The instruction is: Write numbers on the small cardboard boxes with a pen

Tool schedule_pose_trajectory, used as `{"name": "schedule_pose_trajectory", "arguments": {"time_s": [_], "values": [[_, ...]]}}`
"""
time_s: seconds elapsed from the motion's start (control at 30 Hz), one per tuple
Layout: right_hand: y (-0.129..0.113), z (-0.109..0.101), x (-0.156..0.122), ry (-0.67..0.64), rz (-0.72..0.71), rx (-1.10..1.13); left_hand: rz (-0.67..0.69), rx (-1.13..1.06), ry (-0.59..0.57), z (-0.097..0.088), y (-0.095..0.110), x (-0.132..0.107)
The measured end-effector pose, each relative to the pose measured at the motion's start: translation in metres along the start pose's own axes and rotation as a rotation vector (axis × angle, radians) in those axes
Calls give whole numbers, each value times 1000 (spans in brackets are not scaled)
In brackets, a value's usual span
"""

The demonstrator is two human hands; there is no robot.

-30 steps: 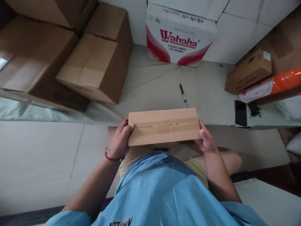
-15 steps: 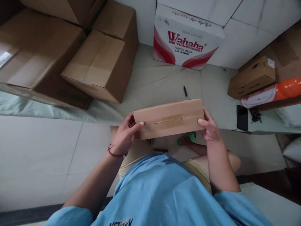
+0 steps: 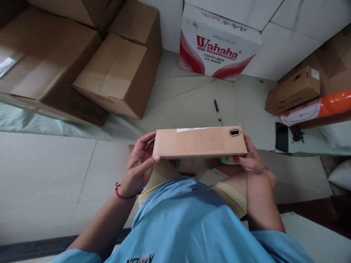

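Between my two hands a long, slim brown cardboard box (image 3: 201,143) is held level above my lap. A torn-edged dark hole shows near its right end, and a white label peeks over its far edge. My left hand (image 3: 141,160) grips the left end, thumb at the near lower corner and fingers around the side. At the right end my right hand (image 3: 251,157) is closed on the box, its thumb low at the corner. Just beyond the box lies a pen (image 3: 217,109) on the pale green sheet (image 3: 183,96).
Large cardboard boxes (image 3: 109,73) are stacked at the left. A white and red Wahaha carton (image 3: 219,47) leans by the wall. To the right are a small brown box (image 3: 293,89), an orange roll (image 3: 336,104), a black phone (image 3: 282,137) and keys (image 3: 297,134).
Both hands have turned the box over, so the taped seam face is gone from sight and the face with the hole shows. My hands shifted slightly outward and down.
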State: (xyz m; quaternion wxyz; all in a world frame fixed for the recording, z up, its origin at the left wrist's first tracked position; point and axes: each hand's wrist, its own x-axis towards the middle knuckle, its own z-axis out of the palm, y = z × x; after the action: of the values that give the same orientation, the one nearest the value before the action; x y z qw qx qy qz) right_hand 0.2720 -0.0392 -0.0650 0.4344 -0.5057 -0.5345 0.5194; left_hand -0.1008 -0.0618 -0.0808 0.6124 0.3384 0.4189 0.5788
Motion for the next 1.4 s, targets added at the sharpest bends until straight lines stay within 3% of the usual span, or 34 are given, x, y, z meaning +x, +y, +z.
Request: {"name": "schedule_pose_trajectory", "arguments": {"time_s": [0.17, 0.27, 0.33, 0.4, 0.53, 0.63, 0.73, 0.93, 1.1, 1.23, 1.3, 1.4], "values": [[11, 5, 16, 11, 15, -5, 123, 204, 63, 6, 7, 6], [23, 8, 26, -23, 75, -13, 381, 547, 155, 16, 6, 11], [30, 7, 29, -66, 123, -27, 587, 753, 146, 31, 8, 12], [32, 1, 29, -110, 151, -32, 736, 855, 42, 51, 10, 14], [24, -24, 36, -175, 208, -16, 922, 954, -310, 90, 6, 23], [21, -43, 59, -52, 197, -55, 976, 1106, -574, 106, -7, 34], [28, -47, 101, 121, 168, -199, 982, 1261, -721, 110, -16, 44], [47, -15, 191, 239, 106, -853, 921, 1323, -775, 112, -12, 61], [46, 7, 222, 179, 135, -1132, 940, 1308, -768, 117, -12, 67], [45, 1, 214, 274, 187, -945, 951, 1288, -748, 117, -13, 63], [42, -12, 198, 333, 207, -614, 956, 1271, -750, 116, -13, 61], [30, -38, 158, 284, 191, 91, 958, 1258, -736, 115, -13, 60]]}}
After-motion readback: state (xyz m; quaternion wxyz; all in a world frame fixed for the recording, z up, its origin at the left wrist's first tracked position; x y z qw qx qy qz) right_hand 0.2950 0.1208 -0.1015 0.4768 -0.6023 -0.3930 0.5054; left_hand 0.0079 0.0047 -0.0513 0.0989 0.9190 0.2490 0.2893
